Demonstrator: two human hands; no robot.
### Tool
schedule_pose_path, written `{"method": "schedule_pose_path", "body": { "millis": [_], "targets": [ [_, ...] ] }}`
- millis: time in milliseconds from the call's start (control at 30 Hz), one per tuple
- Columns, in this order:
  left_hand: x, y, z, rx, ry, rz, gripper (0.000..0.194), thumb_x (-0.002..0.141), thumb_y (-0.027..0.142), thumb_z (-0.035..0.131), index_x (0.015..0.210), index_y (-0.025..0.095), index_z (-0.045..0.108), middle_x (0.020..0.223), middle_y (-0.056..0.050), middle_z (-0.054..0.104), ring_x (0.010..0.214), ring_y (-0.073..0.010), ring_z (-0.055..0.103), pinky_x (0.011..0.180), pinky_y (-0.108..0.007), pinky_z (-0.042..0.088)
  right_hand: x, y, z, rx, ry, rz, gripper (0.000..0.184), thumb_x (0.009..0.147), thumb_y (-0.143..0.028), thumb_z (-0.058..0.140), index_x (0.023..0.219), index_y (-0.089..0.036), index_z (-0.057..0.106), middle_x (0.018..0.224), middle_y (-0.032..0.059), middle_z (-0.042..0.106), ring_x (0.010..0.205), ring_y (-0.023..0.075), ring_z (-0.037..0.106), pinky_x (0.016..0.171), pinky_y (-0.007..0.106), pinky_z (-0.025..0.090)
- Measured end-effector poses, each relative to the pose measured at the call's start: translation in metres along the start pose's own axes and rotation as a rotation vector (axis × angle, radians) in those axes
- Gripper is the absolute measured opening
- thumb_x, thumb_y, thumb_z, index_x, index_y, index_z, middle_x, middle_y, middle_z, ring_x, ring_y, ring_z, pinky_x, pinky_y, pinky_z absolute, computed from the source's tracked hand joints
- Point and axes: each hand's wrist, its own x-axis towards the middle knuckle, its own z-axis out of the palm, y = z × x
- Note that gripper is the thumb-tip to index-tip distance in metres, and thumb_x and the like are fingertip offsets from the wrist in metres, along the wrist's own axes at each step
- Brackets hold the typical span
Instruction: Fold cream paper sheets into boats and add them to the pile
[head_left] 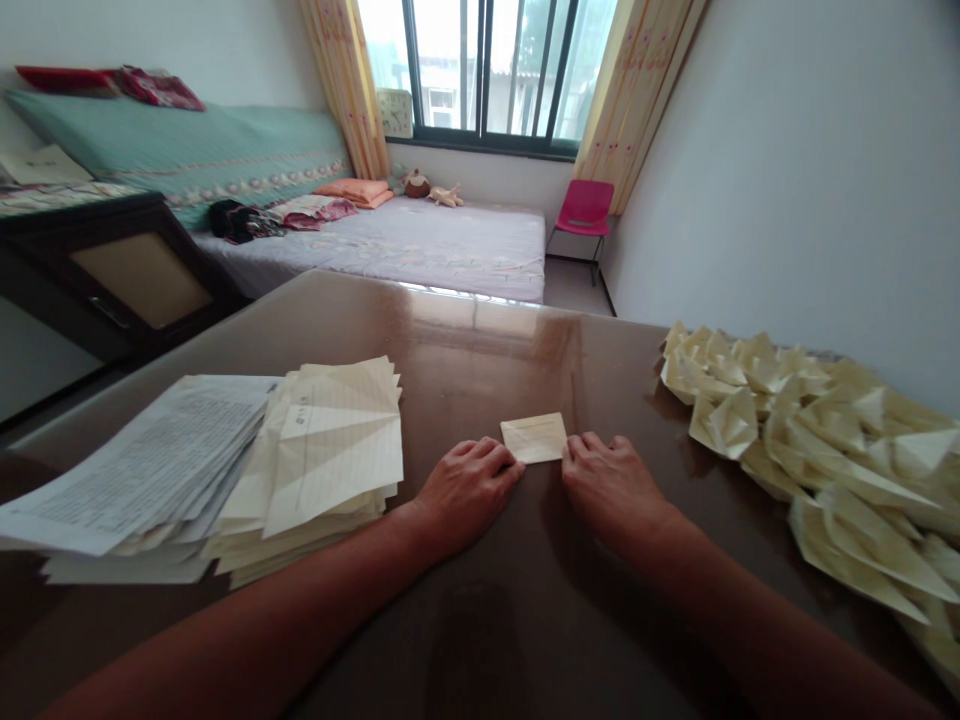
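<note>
A small cream sheet of paper [534,438], folded into a rectangle, lies on the brown table between my hands. My left hand [474,487] is closed at its lower left corner, fingers curled and thumb hidden. On the paper's right edge, my right hand [611,485] is closed in the same way. Left of my left hand stands a stack of lined cream paper [337,440], its top sheet creased. A pile of folded paper shapes with pointed corners [817,420] covers the table's right side.
Printed white sheets [142,470] lie at the far left, partly beneath the cream stack. The glossy table [465,350] reaches toward a bed [450,240] under the window. A pink chair [583,208] stands by the right wall, and a dark cabinet [135,270] at the left.
</note>
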Motion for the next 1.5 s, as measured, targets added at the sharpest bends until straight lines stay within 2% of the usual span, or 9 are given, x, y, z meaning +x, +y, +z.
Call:
{"method": "schedule_pose_path", "body": {
  "millis": [367,500,633,733,833,967,1233,1400,1500],
  "targets": [
    [0.002,0.001,-0.003,-0.015,0.002,-0.015,0.023,0.095,0.031,0.044,0.102,0.024,0.065,0.103,-0.004,0.062,0.105,-0.02,0.052,0.087,-0.036,0.044,0.014,0.004,0.01,0.098,0.215,-0.028,0.019,0.091,-0.023,0.049,0.098,-0.019,0.067,0.104,0.0124,0.068,0.1,0.0267,0.055,0.076,0.037,0.037],
    [0.002,-0.001,-0.001,-0.047,0.044,-0.022,0.024,0.095,0.03,0.043,0.097,0.024,0.067,0.101,-0.004,0.062,0.102,-0.0187,0.053,0.087,-0.035,0.045,0.024,0.008,0.025,0.174,0.347,-0.012,0.051,0.091,-0.038,0.049,0.137,-0.016,0.044,0.141,0.0149,0.048,0.122,0.0282,0.043,0.089,0.041,0.038],
    [0.0,-0.006,0.001,-0.108,0.063,-0.033,0.024,0.095,0.029,0.044,0.1,0.025,0.067,0.101,-0.004,0.06,0.096,-0.0166,0.053,0.087,-0.033,0.045,0.039,0.024,0.047,0.355,0.38,0.069,0.076,0.086,-0.052,0.049,0.147,-0.013,0.025,0.142,0.0192,0.044,0.127,0.0305,0.039,0.09,0.046,0.041],
    [-0.001,-0.009,0.002,-0.124,0.046,-0.048,0.025,0.095,0.03,0.044,0.104,0.026,0.067,0.097,-0.004,0.059,0.092,-0.0165,0.053,0.085,-0.033,0.046,0.049,0.036,0.059,0.599,0.424,0.113,0.068,0.083,-0.041,0.057,0.142,-0.016,0.035,0.12,0.0149,0.06,0.111,0.027,0.052,0.087,0.043,0.045],
    [-0.001,-0.01,0.003,-0.147,0.06,-0.067,0.027,0.094,0.03,0.046,0.113,0.028,0.064,0.098,-0.005,0.059,0.092,-0.0173,0.053,0.083,-0.033,0.048,0.053,0.041,0.062,0.894,0.488,0.086,0.042,0.082,-0.028,0.056,0.123,-0.018,0.056,0.098,0.0073,0.065,0.091,0.0197,0.059,0.085,0.035,0.047],
    [0.0,-0.012,0.003,-0.199,0.13,-0.121,0.036,0.092,0.027,0.05,0.128,0.031,0.056,0.11,-0.006,0.057,0.1,-0.0192,0.053,0.089,-0.037,0.049,0.05,0.039,0.053,1.157,0.556,0.052,0.028,0.085,-0.029,0.053,0.109,-0.02,0.063,0.098,0.0051,0.064,0.082,0.0159,0.059,0.075,0.029,0.049],
    [0.001,-0.015,-0.004,-0.293,0.485,-0.219,0.035,0.091,0.025,0.053,0.126,0.028,0.058,0.119,-0.008,0.048,0.114,-0.0203,0.048,0.099,-0.038,0.047,0.043,0.037,0.041,1.343,0.603,0.024,0.029,0.085,-0.036,0.055,0.109,-0.021,0.061,0.102,0.0045,0.064,0.076,0.0142,0.059,0.068,0.027,0.048],
    [0.0,-0.012,-0.004,-0.427,0.387,-0.156,0.036,0.092,0.023,0.052,0.127,0.025,0.058,0.108,-0.007,0.059,0.1,-0.0163,0.057,0.09,-0.031,0.051,0.04,0.032,0.038,1.377,0.668,-0.028,0.025,0.085,-0.035,0.059,0.105,-0.022,0.064,0.101,0.0042,0.064,0.084,0.0161,0.059,0.073,0.028,0.049],
    [0.001,-0.009,-0.003,-0.524,0.421,-0.122,0.032,0.092,0.02,0.052,0.123,0.023,0.062,0.1,-0.006,0.065,0.091,-0.0135,0.061,0.084,-0.026,0.052,0.039,0.026,0.035,1.388,0.722,-0.027,0.024,0.084,-0.036,0.062,0.104,-0.023,0.064,0.096,0.0038,0.064,0.079,0.0154,0.059,0.07,0.028,0.049]
  ]
}}
